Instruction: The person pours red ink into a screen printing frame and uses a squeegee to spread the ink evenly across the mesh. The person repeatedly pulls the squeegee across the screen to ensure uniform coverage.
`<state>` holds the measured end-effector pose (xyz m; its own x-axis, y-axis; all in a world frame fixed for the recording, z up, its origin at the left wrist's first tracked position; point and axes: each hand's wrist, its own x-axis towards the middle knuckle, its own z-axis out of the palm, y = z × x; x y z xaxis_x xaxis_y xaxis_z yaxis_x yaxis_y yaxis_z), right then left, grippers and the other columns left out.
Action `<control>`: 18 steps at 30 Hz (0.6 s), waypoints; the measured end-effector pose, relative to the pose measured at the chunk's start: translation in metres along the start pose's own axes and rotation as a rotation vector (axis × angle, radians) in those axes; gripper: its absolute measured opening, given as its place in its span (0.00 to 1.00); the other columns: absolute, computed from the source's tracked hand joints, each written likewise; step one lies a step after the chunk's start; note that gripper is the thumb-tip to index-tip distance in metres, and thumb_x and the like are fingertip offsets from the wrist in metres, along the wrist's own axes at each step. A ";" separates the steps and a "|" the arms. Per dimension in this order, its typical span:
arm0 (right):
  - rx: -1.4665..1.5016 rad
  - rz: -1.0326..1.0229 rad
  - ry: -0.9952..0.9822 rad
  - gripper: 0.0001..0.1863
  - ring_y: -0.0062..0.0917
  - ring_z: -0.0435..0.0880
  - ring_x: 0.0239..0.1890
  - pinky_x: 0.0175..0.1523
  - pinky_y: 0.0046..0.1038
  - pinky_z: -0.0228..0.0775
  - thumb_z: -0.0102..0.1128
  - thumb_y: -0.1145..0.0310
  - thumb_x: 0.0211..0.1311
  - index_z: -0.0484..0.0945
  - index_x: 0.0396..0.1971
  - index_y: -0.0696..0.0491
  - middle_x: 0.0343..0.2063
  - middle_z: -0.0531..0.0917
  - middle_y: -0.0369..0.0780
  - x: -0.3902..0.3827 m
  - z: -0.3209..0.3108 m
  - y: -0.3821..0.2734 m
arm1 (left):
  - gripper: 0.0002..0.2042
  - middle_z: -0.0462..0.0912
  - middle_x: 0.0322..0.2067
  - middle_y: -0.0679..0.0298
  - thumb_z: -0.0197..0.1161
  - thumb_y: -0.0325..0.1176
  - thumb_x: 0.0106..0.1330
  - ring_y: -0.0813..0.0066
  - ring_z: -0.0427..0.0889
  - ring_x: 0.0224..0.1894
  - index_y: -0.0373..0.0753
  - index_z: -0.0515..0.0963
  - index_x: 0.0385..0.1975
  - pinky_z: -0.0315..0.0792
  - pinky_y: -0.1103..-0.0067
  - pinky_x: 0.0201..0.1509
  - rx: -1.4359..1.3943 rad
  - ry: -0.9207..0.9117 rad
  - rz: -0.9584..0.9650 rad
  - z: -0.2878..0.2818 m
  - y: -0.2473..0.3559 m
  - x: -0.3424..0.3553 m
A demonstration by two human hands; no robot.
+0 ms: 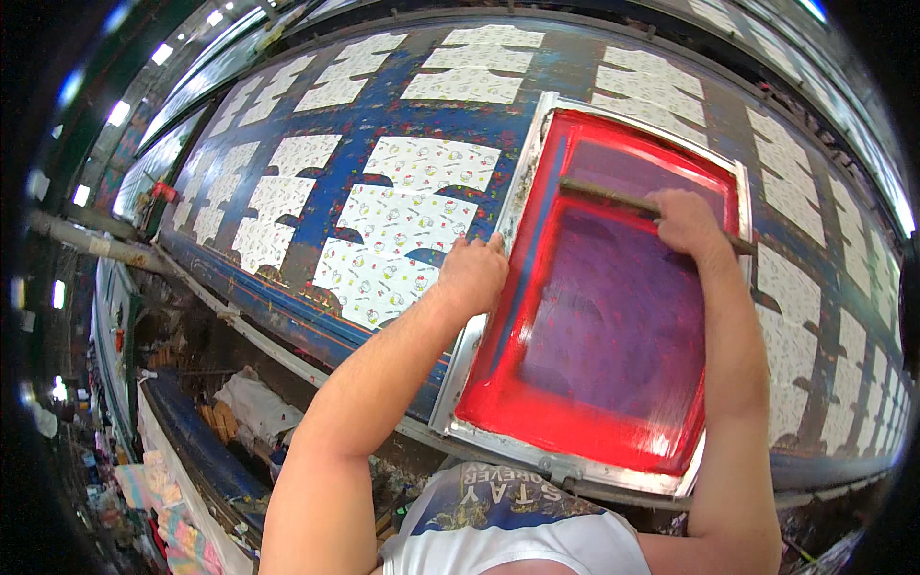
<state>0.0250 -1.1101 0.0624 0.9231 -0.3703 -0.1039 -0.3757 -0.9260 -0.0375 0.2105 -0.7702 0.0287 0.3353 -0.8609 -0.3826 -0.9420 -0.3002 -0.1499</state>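
Note:
A screen-printing frame with metal sides lies tilted on the long printing table. Its mesh looks purple in the middle, with wet red ink around it and pooled thickest at the near end. My right hand is closed around a long, narrow squeegee that spans the mesh toward the far end. At the frame's left side, my left hand holds the metal edge with bent fingers, beside a printed white fabric piece. Its thumb is hidden.
Rows of white fabric pieces with small printed figures lie along the blue, ink-stained table on both sides of the frame. A rail edges the near side. Lower left are a pale crumpled cloth and coloured fabric.

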 end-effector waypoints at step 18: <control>0.142 0.049 0.053 0.23 0.44 0.91 0.47 0.53 0.47 0.83 0.68 0.79 0.55 0.91 0.52 0.49 0.41 0.91 0.42 -0.300 0.043 -0.231 | 0.33 0.94 0.56 0.50 0.94 0.41 0.47 0.50 0.93 0.61 0.37 0.91 0.55 0.82 0.54 0.68 0.083 -0.024 0.153 -0.020 -0.002 0.003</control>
<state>-0.1688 -0.7822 0.0598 0.9051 -0.4214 -0.0568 -0.4245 -0.8884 -0.1745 0.2128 -0.7808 0.0459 0.1897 -0.8836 -0.4281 -0.9779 -0.1312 -0.1626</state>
